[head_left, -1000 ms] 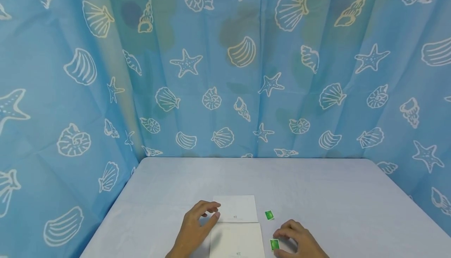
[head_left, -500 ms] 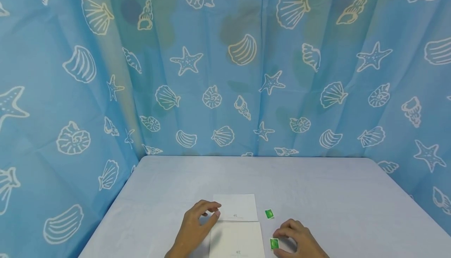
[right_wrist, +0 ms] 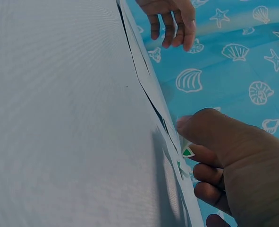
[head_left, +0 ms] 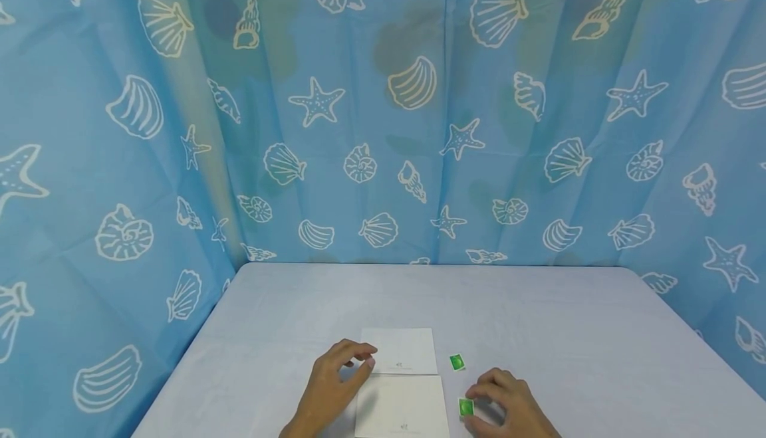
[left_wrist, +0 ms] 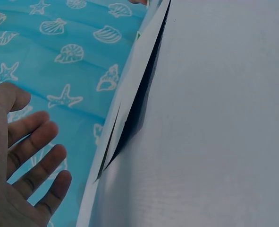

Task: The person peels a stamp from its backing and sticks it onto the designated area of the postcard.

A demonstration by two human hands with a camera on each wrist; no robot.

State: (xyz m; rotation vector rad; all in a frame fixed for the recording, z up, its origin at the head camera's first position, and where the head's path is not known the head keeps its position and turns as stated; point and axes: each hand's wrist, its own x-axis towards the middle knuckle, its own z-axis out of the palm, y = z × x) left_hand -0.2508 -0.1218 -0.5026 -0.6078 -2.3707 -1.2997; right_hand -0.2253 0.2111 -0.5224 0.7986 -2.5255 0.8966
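In the head view my right hand [head_left: 509, 403] pinches a small green-and-white stamp [head_left: 466, 407] between thumb and forefinger, beside the right edge of the papers. The stamp's green corner [right_wrist: 188, 152] shows between the fingertips in the right wrist view. Another green stamp [head_left: 457, 362] lies flat on the table, farther back. Two white paper rectangles, perhaps envelopes, lie one behind the other: a near one [head_left: 401, 405] and a far one [head_left: 409, 348], each with a small grey mark. My left hand [head_left: 338, 381] hovers over their left edges, fingers loosely bent and holding nothing.
A pale cloth covers the table [head_left: 538, 312], which has rounded back corners. A blue curtain [head_left: 359, 125] printed with seashells and starfish hangs behind the table and along both sides.
The right hand and the stamp in its fingertips have shifted slightly up in the head view. The left hand stays nearly where it was. The head view has tilted a little.
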